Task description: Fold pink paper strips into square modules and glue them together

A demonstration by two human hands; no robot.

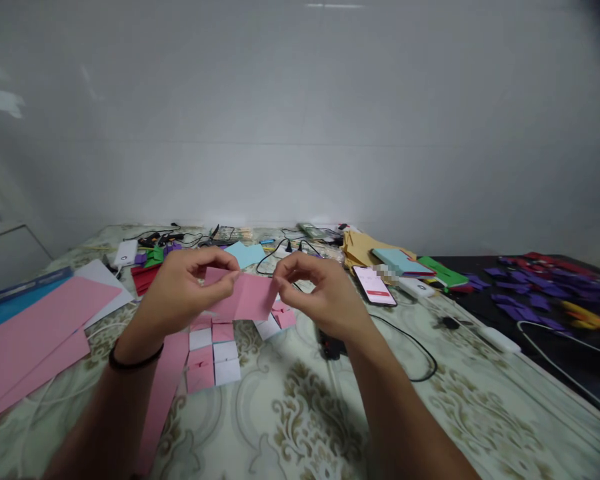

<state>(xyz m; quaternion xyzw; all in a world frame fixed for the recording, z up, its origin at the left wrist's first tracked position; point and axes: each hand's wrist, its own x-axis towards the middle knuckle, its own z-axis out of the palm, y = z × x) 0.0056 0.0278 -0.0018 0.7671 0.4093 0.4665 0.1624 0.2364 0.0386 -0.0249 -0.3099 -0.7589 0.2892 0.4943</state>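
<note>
A small sheet of pink paper (pixel 256 298) with a crease down its middle is held up above the table between my two hands. My left hand (pixel 193 287) pinches its left side between thumb and fingers, and a dark band circles that wrist. At the right edge, my right hand (pixel 317 287) pinches the same sheet. Below lie several small pink and white folded paper pieces (pixel 214 363), set side by side. Another group of pink and white pieces (pixel 280 319) sits partly behind the held sheet. A long pink strip (pixel 165 387) lies beneath my left forearm.
Large pink sheets (pixel 40 333) and a blue folder (pixel 25 303) lie at the left. A phone (pixel 375 287), brown envelopes (pixel 363 248) and a white power bank (pixel 415 287) stand right of centre. Purple paper pieces (pixel 525 293) cover a black surface. Cables (pixel 425 350) cross the patterned tablecloth (pixel 320 413).
</note>
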